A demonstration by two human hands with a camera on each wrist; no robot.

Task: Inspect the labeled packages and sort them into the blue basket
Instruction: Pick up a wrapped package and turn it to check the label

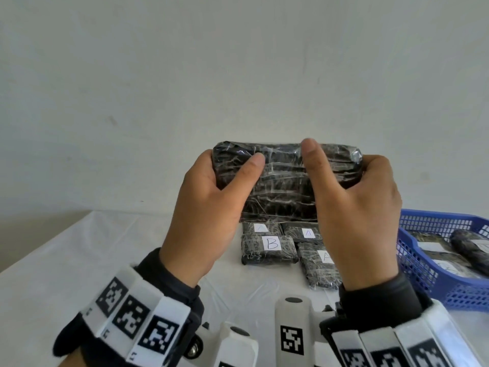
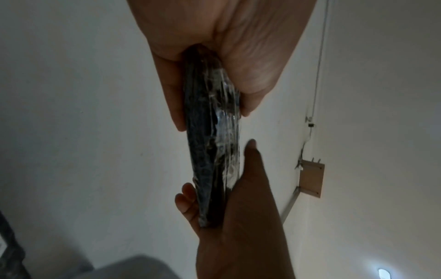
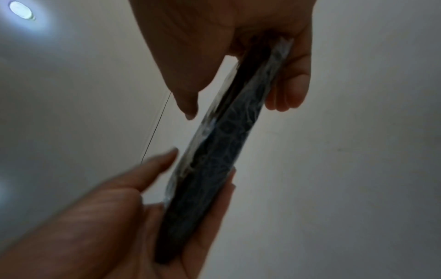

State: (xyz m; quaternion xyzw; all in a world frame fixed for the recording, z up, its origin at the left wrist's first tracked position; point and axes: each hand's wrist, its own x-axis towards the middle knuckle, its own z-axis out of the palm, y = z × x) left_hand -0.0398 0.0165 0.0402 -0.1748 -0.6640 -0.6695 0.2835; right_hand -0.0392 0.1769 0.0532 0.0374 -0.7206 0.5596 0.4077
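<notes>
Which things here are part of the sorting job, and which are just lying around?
Job:
- held package, gripped by left hand and right hand
- labelled packages on the table
- blue basket

Lying about:
- white tablecloth
- wall-mounted board

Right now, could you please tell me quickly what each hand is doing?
Left hand: closed around the left end of the black wrapped package, held up in the air.
Right hand: closed around the right end of the same package.
</notes>
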